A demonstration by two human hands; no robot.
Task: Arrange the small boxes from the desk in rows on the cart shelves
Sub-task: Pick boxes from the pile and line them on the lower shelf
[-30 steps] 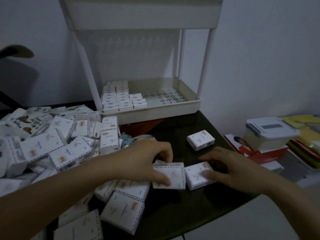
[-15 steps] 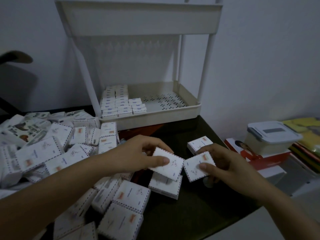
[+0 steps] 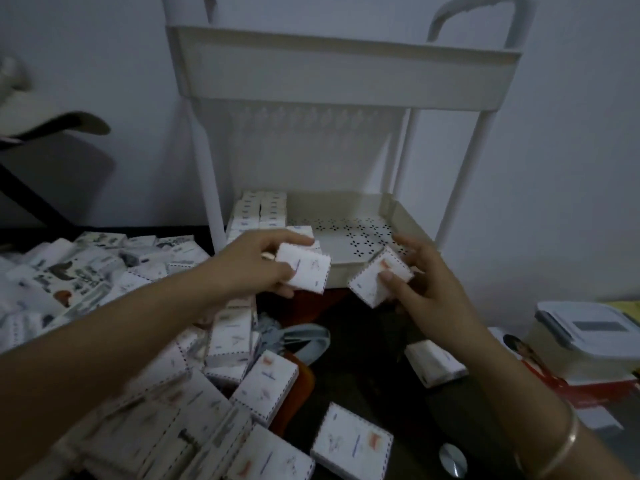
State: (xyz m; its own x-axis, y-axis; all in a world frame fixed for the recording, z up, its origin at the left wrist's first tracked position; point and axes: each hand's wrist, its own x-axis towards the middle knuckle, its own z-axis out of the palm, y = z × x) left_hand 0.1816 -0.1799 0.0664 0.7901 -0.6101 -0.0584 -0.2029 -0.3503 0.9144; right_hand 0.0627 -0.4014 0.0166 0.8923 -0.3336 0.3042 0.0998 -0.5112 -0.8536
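My left hand (image 3: 258, 263) grips a small white box (image 3: 308, 273) in the air just in front of the white cart's lower shelf (image 3: 349, 271). My right hand (image 3: 420, 275) pinches a second small white box (image 3: 372, 280), tilted, at the shelf's front rim. Several small boxes (image 3: 261, 211) lie in rows on the left part of that shelf; its perforated floor (image 3: 353, 233) on the right is bare. A large heap of small boxes (image 3: 145, 358) covers the dark desk at the left and front.
The cart's upper shelf (image 3: 346, 74) hangs above the lower one, between white posts (image 3: 204, 168). Loose boxes (image 3: 351, 441) and another box (image 3: 434, 363) lie on the desk. A lidded plastic container (image 3: 585, 337) stands on red books at the right. The wall is close behind.
Both hands lifted a box each off the desk and carried them up and forward to the front of the cart's lower shelf. The camera moved closer to the cart.
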